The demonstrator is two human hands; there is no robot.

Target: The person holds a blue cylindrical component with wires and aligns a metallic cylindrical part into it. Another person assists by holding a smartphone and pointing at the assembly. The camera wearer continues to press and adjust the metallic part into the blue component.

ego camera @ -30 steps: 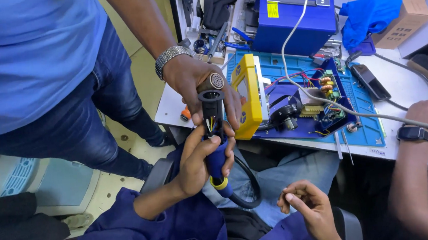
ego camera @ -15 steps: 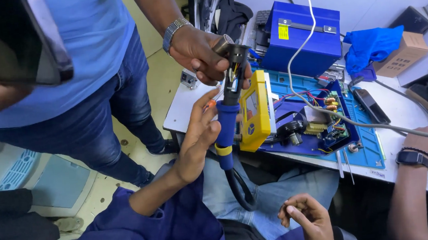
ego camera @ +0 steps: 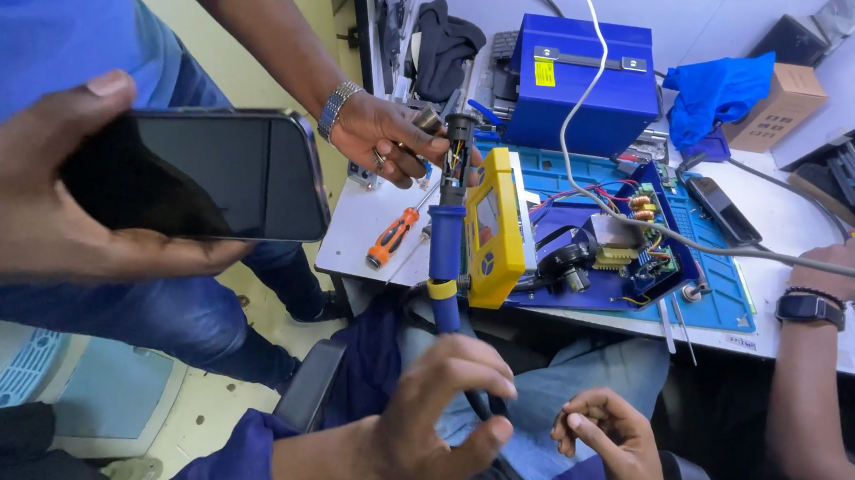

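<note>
A blue-handled soldering tool (ego camera: 444,249) with a black tip and black cable hangs upright over the bench edge. A standing person's hand (ego camera: 385,138) with a metal wristwatch grips its top end. My left hand (ego camera: 440,420) is just below the handle, off the tool, fingers curved and apart near the cable. Lower down over my lap, my right hand (ego camera: 607,443) has its fingers loosely curled with nothing visible in them. The standing person's other hand holds a dark phone (ego camera: 208,180) close to the camera.
A yellow meter (ego camera: 492,230) stands on edge beside an open circuit board (ego camera: 629,246) on a blue mat (ego camera: 723,300). An orange screwdriver (ego camera: 392,237) lies on the white bench, with a blue box (ego camera: 587,78) behind. A third person's watch-wearing arm (ego camera: 813,308) rests at the right.
My left hand has let go of the blue handle and dropped below it. The standing person still holds the tool's top and has brought the phone in close at the left.
</note>
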